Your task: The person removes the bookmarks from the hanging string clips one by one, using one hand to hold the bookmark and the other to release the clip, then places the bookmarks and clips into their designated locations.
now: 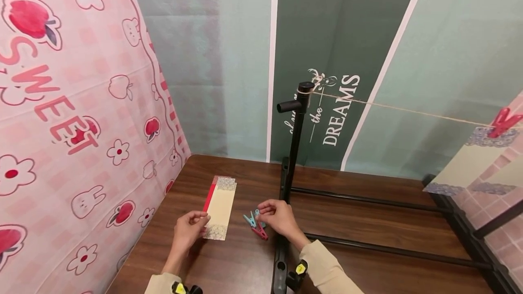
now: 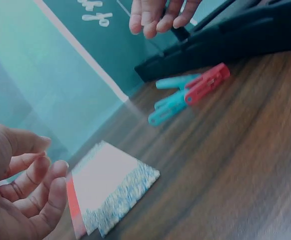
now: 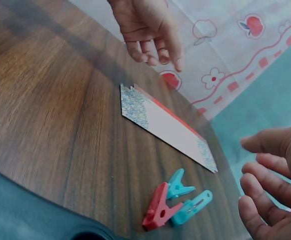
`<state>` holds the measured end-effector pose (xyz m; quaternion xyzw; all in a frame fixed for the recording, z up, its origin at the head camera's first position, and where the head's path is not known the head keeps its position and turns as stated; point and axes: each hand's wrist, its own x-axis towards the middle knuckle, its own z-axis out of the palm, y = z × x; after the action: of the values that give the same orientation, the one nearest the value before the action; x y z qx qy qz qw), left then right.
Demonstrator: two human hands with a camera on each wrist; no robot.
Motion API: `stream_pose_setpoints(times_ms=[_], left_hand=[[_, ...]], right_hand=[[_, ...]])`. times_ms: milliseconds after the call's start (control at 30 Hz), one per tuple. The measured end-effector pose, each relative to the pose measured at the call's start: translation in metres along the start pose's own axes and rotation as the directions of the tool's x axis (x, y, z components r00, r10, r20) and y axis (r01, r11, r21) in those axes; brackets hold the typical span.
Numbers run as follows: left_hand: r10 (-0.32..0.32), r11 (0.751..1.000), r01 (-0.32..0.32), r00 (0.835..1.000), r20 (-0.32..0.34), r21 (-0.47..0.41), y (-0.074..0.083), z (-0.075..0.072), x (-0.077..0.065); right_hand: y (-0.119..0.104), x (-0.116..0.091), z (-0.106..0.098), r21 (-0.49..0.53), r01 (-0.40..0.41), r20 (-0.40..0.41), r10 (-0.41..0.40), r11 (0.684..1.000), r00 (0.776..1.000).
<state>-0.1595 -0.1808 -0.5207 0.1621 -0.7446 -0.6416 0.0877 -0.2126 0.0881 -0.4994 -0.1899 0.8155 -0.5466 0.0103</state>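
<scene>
cards (image 1: 221,205) in a flat, slightly uneven pile on the wooden surface (image 1: 241,267), just left of a small cluster of clips (image 1: 250,220) in head view. only from head view: thin string (image 1: 408,111) tied round the top of a black stand (image 1: 295,149), stretching off to the right, with a red peg (image 1: 505,122) on it and a pale hung card (image 1: 459,164) below. also there, whole words on the pink curtain (image 1: 102,26) and green backdrop (image 1: 335,35); from the wrists, just fragments of both.

from right wrist, easier to count: one red clip (image 3: 158,210) and two teal clips (image 3: 191,207), touching or nearly so; in head view, partly covered by right hand (image 1: 279,218). left hand (image 1: 190,227) seemingly overlapping the pile's edge in head view, yet clear of it from right wrist.

both hands empty, with fingers loosely bent and thumbs held a little off; left beside the pile's near end, right just beside the clips.

on top of the pile, a long cream strip, plain in the middle, with a lace-like bluish-grey band across each short end. along one long edge, a red strip (image 1: 209,196) peeking out; number of layers hard to tell.
</scene>
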Motion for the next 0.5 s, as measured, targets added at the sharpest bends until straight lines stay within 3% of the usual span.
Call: stream_pose_setpoints(times_ms=[167, 433, 500], left_hand=[[0.070, 0.998, -0.070, 0.997, -0.012, -0.004, 0.015, 0.005, -0.003], [0.152, 0.987, -0.148, 0.987, 0.059, -0.067, 0.064, 0.013, -0.023], [0.171, 0.984, -0.166, 0.983, 0.072, -0.070, 0.070, 0.016, -0.027]], right_hand=[[-0.009, -0.003, -0.008, -0.005, 0.039, 0.038, -0.039, 0.999, 0.999], [-0.027, -0.009, -0.027, -0.015, 0.105, 0.027, -0.105, 0.994, 0.994], [-0.030, -0.011, -0.031, -0.023, 0.121, 0.026, -0.121, 0.992, 0.992]])
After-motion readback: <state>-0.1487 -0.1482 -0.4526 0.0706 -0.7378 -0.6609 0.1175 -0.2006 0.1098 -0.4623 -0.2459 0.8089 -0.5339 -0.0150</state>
